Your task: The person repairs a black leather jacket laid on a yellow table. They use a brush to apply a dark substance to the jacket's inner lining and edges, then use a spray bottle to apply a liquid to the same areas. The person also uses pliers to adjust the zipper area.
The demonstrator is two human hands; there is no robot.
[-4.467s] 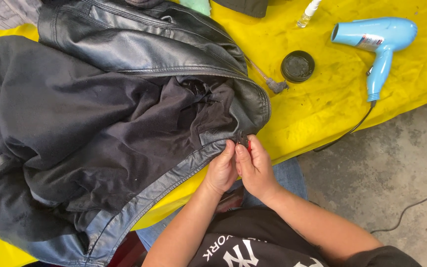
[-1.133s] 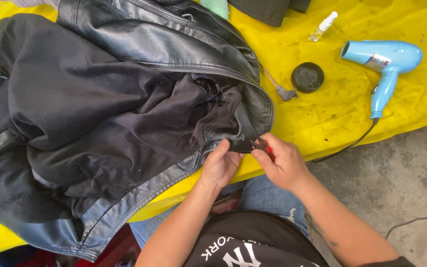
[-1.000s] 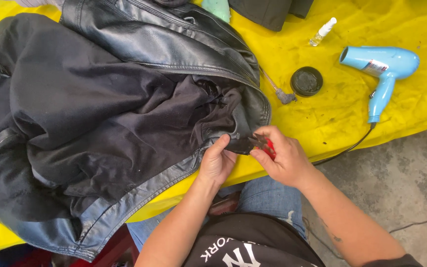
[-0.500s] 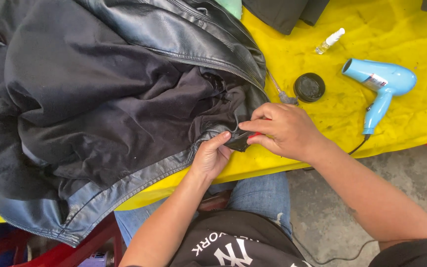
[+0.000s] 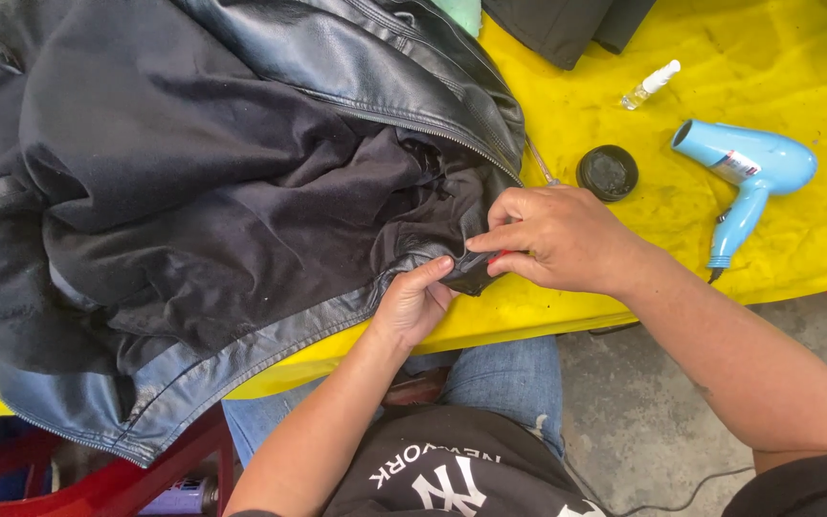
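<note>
Left hand [image 5: 415, 304] and right hand [image 5: 555, 237] both pinch the jacket [image 5: 241, 191] hem between them; hair dryer [image 5: 748, 177] lies right of the right hand.

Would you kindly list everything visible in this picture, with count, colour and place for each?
jacket: one, black leather with dark lining, spread over the left and middle of the table.
table cover: one, yellow, under everything.
hair dryer: one, light blue, right side of the table cover.
round tin: one, black, between jacket and hair dryer.
spray bottle: one, small and clear with a white top, upper right.
dark garment: one, black, top edge.
small red item: one, mostly hidden in the right fingers; kind unclear.
red frame: one, below the table, bottom left.
floor: grey concrete, lower right.
left hand: one, pinching the jacket's hem.
right hand: one, at the same spot of hem.
</note>
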